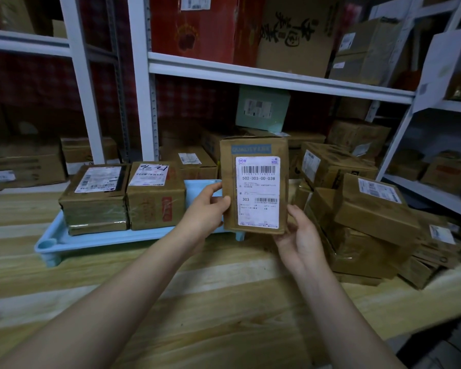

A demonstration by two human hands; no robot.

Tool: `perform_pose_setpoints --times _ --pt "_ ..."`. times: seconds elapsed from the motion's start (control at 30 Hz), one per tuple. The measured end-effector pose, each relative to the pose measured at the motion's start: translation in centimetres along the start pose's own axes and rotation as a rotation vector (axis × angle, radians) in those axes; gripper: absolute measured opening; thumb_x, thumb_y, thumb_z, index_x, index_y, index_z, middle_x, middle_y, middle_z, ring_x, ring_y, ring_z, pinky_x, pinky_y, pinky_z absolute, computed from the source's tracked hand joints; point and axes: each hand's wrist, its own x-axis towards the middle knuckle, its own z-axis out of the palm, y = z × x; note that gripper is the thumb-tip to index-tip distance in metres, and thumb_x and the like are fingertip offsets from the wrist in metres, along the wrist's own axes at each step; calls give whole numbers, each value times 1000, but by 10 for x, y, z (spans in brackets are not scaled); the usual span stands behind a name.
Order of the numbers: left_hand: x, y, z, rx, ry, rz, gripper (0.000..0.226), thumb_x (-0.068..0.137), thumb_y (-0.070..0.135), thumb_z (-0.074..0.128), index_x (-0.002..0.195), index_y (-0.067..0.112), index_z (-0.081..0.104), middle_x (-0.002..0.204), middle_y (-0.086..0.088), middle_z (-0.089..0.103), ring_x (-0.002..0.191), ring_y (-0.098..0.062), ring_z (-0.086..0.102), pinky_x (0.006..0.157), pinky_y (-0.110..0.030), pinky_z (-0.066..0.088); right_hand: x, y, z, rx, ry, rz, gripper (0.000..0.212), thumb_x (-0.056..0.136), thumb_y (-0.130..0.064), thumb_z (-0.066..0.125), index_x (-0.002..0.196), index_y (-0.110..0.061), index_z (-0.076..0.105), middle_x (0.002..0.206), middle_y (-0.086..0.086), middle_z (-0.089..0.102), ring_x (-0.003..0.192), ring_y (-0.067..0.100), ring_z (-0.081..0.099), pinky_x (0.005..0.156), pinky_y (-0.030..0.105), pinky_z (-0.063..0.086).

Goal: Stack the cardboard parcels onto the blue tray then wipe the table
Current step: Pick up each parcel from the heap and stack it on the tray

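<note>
Box-filled white metal shelving (250, 70) backs a wooden table (224, 302). On the table, a heap of cardboard parcels (370, 222) lies to the right and a blue tray (112, 237) to the left, carrying two parcels (93, 198) side by side. A labelled parcel (253, 187) stands upright at the tray's right end. The left hand (205, 211) pinches its left edge and the right hand (298, 235) cups its lower right corner.
</note>
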Motion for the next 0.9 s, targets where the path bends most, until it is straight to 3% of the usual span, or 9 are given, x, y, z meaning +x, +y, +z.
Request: perform_pose_setpoints --times 0.13,0.23,0.3,0.4,0.53,0.63,0.7,0.8,0.9 --pt "-4 -1 6 -6 -18 23 41 100 24 50 140 27 41 105 7 69 89 -3 64 70 -20 50 -7 -1 5 -5 -49 30 30 95 -19 57 124 -11 60 117 12 72 113 30 66 98 54 49" --pt "-4 -2 7 -21 -24 13 44 97 33 54 139 28 43 116 5 68 96 -6 65 71 -22 50 -8 -1 2 44 -70 26 38 96 -17 57 133 -7 57 121 13 71 118 33 64 101 58 48" --pt "-3 -2 8 -29 -23 13 46 95 40 56 138 29 44 122 5 65 102 -9 63 82 -30 51 -8 -2 0 81 -63 31 42 97 -21 56 136 -6 55 122 13 70 120 34 62 103 58 46" --pt "-1 -2 11 -18 4 30 50 92 48 56 138 32 43 133 6 57 114 -13 57 99 -39 49 -10 -5 3 104 -33 35 36 98 -31 55 128 -11 62 120 13 71 118 32 63 104 57 46" --pt "1 -2 14 -17 33 45 62 94 49 52 150 32 29 147 3 42 125 -18 47 98 -40 50 -7 -10 2 129 16 25 17 99 -28 56 108 -16 64 108 9 72 107 27 65 98 53 49" --pt "0 0 16 -77 39 59 48 99 49 42 145 34 41 143 8 46 119 -16 51 83 -31 56 -5 -10 -2 111 39 34 14 100 -21 54 111 -17 63 106 9 70 105 24 65 97 49 50" --pt "-2 4 16 -158 25 41 43 100 52 34 130 33 58 132 5 57 112 -16 57 80 -30 57 -3 -8 -4 91 49 28 21 100 -15 54 119 -14 62 118 12 69 113 24 64 106 48 46" --pt "-5 7 13 -321 13 -30 54 97 59 29 119 26 66 113 0 71 100 -17 67 77 -32 57 1 -5 -8 70 70 -2 25 99 -8 53 122 -15 60 134 12 62 125 24 58 114 48 38" --pt "-7 7 10 -373 22 -21 58 95 64 28 118 26 66 113 0 72 101 -16 68 81 -36 56 2 -4 -8 45 65 0 36 101 -10 49 136 -17 52 132 9 62 126 25 56 113 54 35"
